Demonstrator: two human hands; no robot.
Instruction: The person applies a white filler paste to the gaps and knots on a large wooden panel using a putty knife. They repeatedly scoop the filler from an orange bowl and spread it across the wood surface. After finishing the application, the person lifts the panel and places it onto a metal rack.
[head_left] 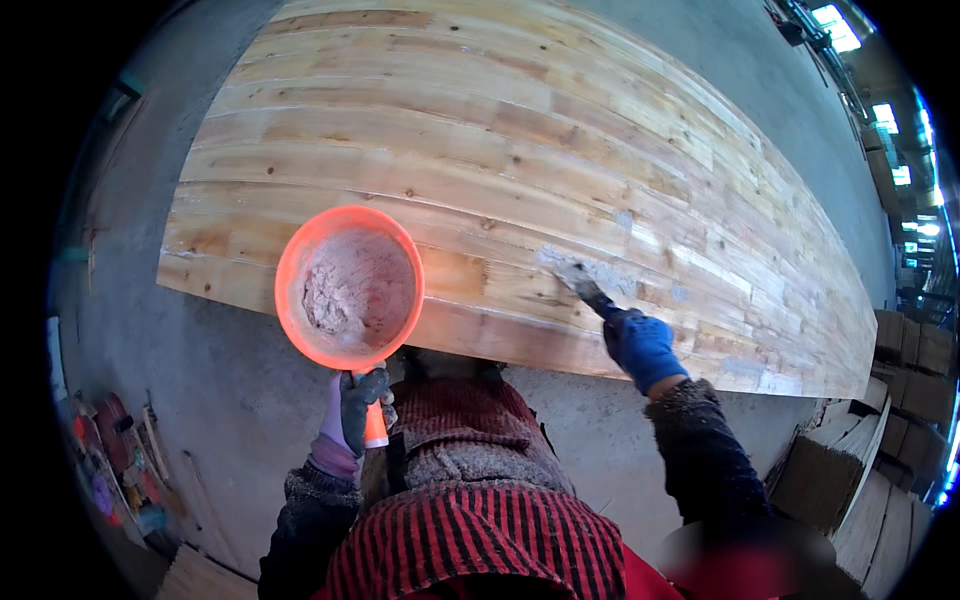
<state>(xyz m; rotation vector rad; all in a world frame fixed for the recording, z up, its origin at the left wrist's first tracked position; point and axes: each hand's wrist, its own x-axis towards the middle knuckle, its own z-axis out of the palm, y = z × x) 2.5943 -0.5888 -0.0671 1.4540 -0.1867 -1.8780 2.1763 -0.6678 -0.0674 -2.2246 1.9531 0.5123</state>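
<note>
My left hand (362,405), in a dark and lilac glove, is closed round the handle of an orange ladle (290,265). Pinkish-grey paste (355,285) coats the inside of its bowl, thickest at the left. In a blue glove, my right hand (642,345) grips a putty knife (592,293) by its dark handle. The knife's blade rests on or just over a wide panel of joined wood strips (400,150), beside a grey smear of paste (605,275). Smaller grey patches show farther right on the panel.
Stacked wooden boards (825,465) stand at the lower right, close to the panel's corner. Assorted items (125,450) lie on the grey floor (250,400) at the left. More boards (205,577) show at the lower left edge. Bright windows (885,118) line the far right.
</note>
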